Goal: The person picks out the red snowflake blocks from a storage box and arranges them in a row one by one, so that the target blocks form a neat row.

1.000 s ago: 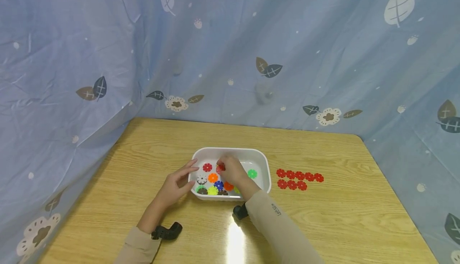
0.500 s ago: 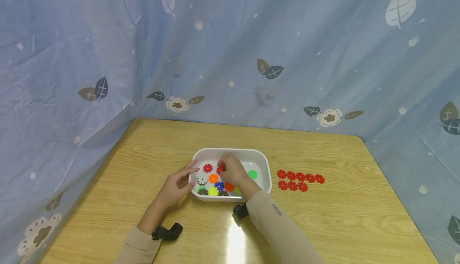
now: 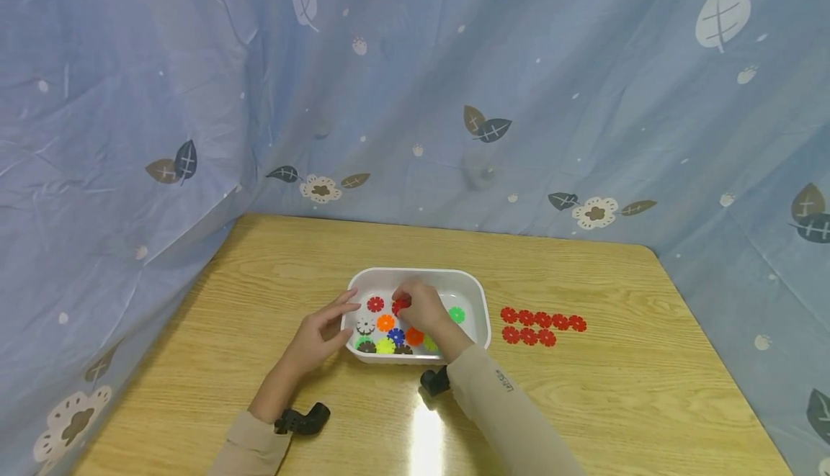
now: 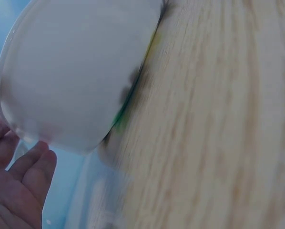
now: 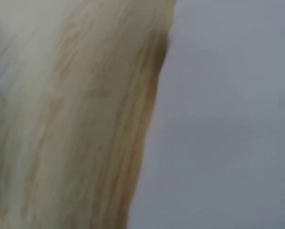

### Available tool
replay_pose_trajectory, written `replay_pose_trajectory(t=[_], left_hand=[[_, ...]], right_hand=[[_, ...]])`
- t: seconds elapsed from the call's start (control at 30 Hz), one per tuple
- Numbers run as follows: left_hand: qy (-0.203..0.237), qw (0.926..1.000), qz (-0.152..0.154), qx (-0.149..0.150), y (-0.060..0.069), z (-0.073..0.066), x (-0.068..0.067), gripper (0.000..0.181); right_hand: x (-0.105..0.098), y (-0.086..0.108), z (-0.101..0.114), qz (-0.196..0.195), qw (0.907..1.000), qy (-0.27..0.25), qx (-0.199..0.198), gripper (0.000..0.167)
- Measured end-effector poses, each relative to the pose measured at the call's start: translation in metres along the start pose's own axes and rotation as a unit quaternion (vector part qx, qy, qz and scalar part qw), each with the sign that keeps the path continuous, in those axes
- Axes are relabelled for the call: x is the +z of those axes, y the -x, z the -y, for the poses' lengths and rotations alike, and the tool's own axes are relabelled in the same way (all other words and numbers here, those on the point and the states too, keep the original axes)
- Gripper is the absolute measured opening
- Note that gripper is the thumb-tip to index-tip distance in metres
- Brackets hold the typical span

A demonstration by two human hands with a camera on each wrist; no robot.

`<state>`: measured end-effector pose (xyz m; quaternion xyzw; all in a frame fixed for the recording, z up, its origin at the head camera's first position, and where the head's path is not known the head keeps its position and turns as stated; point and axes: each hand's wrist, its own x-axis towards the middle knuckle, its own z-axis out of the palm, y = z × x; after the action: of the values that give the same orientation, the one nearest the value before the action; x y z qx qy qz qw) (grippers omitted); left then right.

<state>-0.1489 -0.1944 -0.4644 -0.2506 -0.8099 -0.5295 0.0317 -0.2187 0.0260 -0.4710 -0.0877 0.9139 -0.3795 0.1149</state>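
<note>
In the head view, a white plastic tray holds loose snowflake-shaped plastic discs in several colours. My right hand reaches inside it, fingertips pinching a red snowflake disc near the tray's middle. Another red disc lies to the left of those fingers. At the tray's left end, my left hand rests with spread, slightly bent fingers against the rim. The left wrist view shows that hand's fingers beside the pale tray wall. Only blurred tray wall and table appear in the right wrist view; the right hand is out of it.
Two rows of red discs lie flat on the wooden table right of the tray. A green disc sits in the tray's right part, and an orange disc among others at left. A patterned blue curtain hangs behind.
Very little differs. My right fingers shift slightly at the red disc in the tray, and the head view moves a few pixels. The left hand stays at the rim.
</note>
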Motion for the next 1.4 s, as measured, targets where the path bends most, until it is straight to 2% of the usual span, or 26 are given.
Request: replay_pose_trajectory(t=[0.37,0.53,0.93,1.13,1.4], left_hand=[[-0.002,1.0,-0.001,0.002,0.001,-0.001,0.0,0.034],[0.001,1.0,-0.002,-0.001,0.001,0.0,0.001,0.035],[0.008,1.0,-0.002,0.002,0.0,0.0,0.001,0.035],[0.005,0.9999,-0.008,0.014,-0.001,-0.001,0.001,0.034],[-0.001,0.9999,-0.011,0.011,-0.001,-0.001,0.001,0.034]], right_hand=[[-0.007,0.003,0.002,-0.012,0.9958,-0.09,0.011,0.022],[-0.012,0.006,0.004,-0.028,0.9932,-0.112,-0.009,0.022],[-0.029,0.023,0.003,-0.037,0.9783,-0.2,-0.039,0.026],[-0.04,0.035,-0.004,-0.05,0.9753,-0.21,-0.045,0.026],[-0.052,0.05,-0.015,-0.06,0.9675,-0.239,-0.056,0.027]])
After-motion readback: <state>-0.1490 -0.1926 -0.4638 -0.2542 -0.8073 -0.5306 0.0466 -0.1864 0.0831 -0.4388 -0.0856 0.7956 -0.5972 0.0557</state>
